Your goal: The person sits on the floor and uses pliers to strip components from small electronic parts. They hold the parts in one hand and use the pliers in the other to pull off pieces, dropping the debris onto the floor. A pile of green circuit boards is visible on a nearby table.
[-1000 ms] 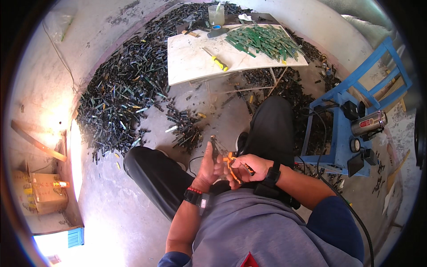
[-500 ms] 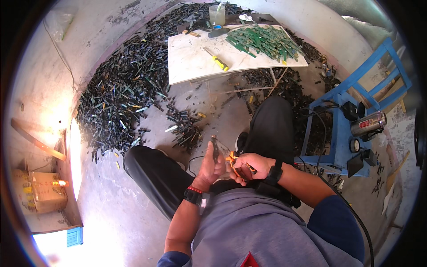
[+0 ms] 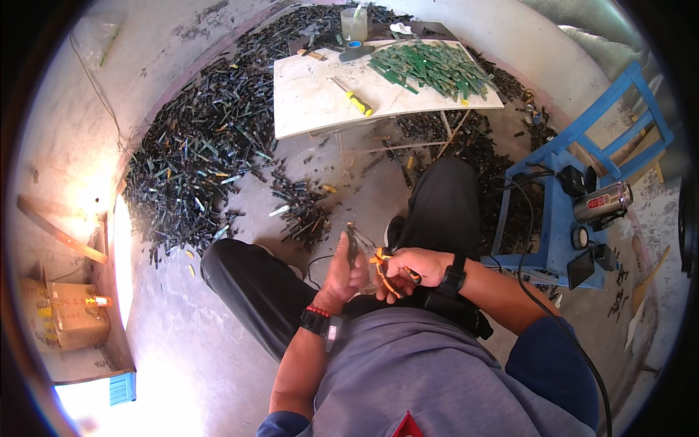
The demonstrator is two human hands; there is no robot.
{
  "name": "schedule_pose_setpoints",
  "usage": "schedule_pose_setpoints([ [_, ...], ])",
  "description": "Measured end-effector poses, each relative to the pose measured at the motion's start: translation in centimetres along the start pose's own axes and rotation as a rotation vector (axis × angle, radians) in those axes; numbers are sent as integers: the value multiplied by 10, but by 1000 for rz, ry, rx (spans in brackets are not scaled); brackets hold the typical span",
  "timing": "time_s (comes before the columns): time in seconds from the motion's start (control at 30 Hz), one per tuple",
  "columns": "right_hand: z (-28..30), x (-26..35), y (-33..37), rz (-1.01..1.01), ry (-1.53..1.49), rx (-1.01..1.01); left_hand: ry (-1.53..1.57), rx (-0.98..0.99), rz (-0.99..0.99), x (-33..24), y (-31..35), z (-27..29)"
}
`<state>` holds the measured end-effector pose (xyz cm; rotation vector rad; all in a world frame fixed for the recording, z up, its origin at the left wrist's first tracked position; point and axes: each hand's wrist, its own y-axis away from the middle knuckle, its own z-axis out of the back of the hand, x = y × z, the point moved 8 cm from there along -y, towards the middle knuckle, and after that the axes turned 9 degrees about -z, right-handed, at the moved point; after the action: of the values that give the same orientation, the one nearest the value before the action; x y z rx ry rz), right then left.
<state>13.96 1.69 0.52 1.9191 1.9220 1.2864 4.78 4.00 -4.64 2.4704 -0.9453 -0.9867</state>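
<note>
Both hands meet over the lap: the left hand (image 3: 348,271) grips a thin dark strip (image 3: 353,244) upright, the right hand (image 3: 416,266) is closed on orange-handled pliers (image 3: 386,273) just beside it. Bare floor (image 3: 218,364) lies open near left. Far off, the white surface (image 3: 320,102) carries green strips (image 3: 433,67) and a cup (image 3: 354,24).
</note>
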Motion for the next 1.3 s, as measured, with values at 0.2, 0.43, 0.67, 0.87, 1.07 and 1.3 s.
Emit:
schedule_pose_setpoints([
  [0.2, -6, 0, 1, -46, -123, 48, -30, 13, -24, -2, -1, 3],
  [0.43, 1, -2, -3, -17, -114, 48, -23, 4, 3, 1, -2, 1],
  [0.67, 1, -4, -3, -70, -156, 48, -34, -15, 21, 4, -3, 4],
  [0.87, 7, -6, -3, -71, -98, -16, -45, -10, 15, 5, -3, 4],
  [1.07, 10, -5, -2, -65, -14, -32, -22, -10, 37, 9, -3, 7],
  [1.3, 30, 0, -3, -48, 483, -399, 8, -51, 72, 13, -5, 13],
])
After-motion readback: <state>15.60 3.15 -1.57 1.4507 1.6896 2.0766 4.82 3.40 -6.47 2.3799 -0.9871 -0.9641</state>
